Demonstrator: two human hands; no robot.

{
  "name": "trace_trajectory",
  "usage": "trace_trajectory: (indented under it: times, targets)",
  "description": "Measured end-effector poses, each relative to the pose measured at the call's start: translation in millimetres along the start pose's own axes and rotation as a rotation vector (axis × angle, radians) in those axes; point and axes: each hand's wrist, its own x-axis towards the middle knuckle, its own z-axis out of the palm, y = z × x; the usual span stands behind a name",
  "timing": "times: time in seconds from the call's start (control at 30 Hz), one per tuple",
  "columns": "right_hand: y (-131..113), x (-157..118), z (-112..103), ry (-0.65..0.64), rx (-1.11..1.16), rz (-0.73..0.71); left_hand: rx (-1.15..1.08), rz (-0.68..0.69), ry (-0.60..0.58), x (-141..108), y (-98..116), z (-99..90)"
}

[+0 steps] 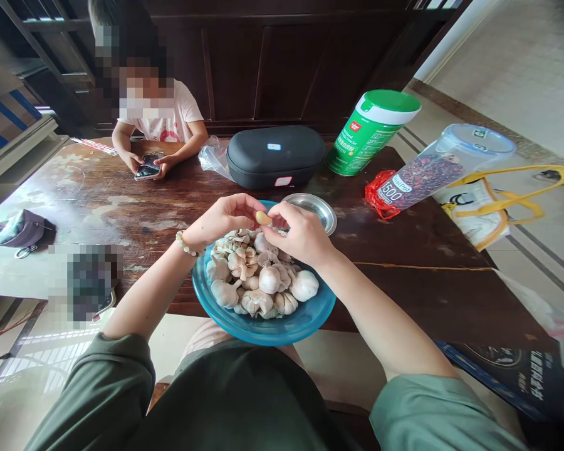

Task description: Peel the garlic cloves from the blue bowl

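Above a blue bowl (pixel 263 337) full of garlic bulbs (pixel 269 280), both of my hands meet at one pale yellow garlic clove (pixel 263 218). My left hand (pixel 230 219), with a beaded bracelet at the wrist, has its fingertips pinched at the clove's left side. From the right, my right hand (pixel 301 232) pinches the same clove between thumb and fingers. Loose papery skins lie among the bulbs. Just behind my right hand stands a round metal dish (pixel 328 216), its inside partly hidden by that hand.
Across the wooden table (pixel 145 207), a person (pixel 185 113) holds a phone (pixel 149 166). A black case (pixel 276 156), a green canister (pixel 371 134) and a clear plastic jar (pixel 432 169) on a red bag (pixel 381 195) stand along the back. A small pouch (pixel 21 228) lies at left.
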Motion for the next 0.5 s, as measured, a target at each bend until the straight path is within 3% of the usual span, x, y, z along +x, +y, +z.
trace_trajectory:
  times: [0.23,0.5]
  targets:
    - [0.2,-0.2,0.4,0.008,-0.019,-0.016,0.029,0.002,0.008,0.8,-0.5,-0.1]
    - [1.4,-0.3,0.2,-0.034,0.133,-0.058,0.035,0.012,0.014,2.9,-3.7,-1.6]
